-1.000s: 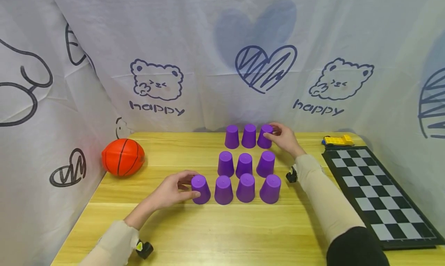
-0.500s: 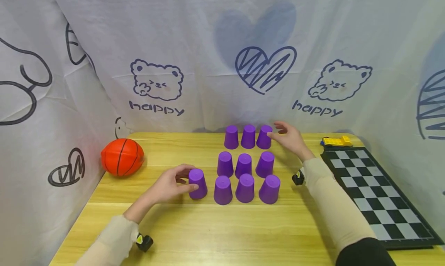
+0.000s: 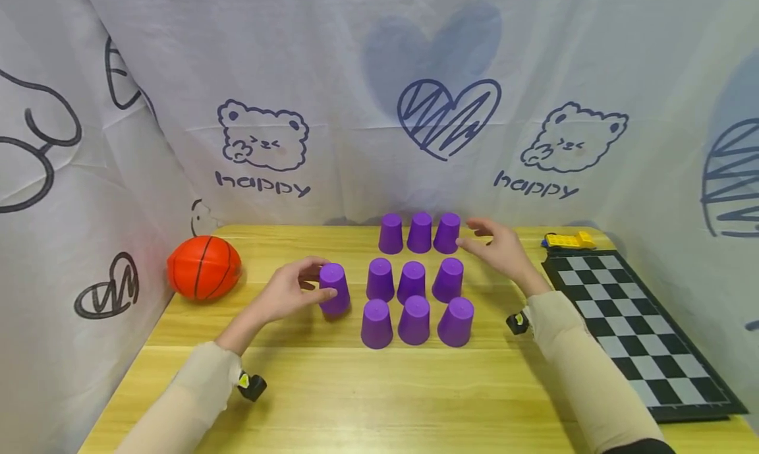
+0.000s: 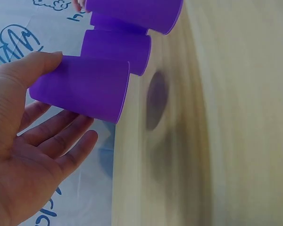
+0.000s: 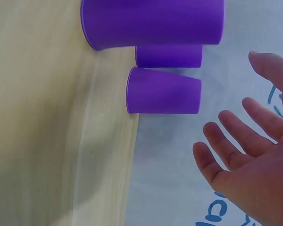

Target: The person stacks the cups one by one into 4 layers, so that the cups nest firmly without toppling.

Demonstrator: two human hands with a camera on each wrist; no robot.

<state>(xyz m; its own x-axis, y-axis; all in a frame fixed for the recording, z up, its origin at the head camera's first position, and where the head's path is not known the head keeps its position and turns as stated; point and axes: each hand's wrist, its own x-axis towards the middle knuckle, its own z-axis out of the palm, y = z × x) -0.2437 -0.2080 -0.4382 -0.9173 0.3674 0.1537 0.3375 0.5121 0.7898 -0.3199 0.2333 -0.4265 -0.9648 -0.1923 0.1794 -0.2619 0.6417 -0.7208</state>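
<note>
My left hand [image 3: 288, 290] pinches an upside-down purple plastic cup [image 3: 335, 288] between thumb and fingers, left of the other cups. In the left wrist view this cup [image 4: 82, 88] hangs just off the wooden table, with its shadow below. Three rows of matching cups stand mouth down: a front row [image 3: 414, 321], a middle row [image 3: 412, 281] and a back row [image 3: 420, 232]. Beside the back row's right-hand cup [image 3: 447, 233] is my right hand [image 3: 497, 248], holding nothing. Its fingers [image 5: 226, 151] are spread and apart from the cups in the right wrist view.
At the left edge of the wooden table [image 3: 356, 401] sits an orange-red toy basketball [image 3: 204, 268]. A black-and-white checkered board [image 3: 643, 335] lies along the right side, with a yellow toy block piece [image 3: 569, 240] behind it. White printed cloth [image 3: 344, 58] hangs around the back and sides.
My left hand has lifted the front row's leftmost cup and carried it backward, away from that row. My right hand has let go of the back right cup and drawn slightly right.
</note>
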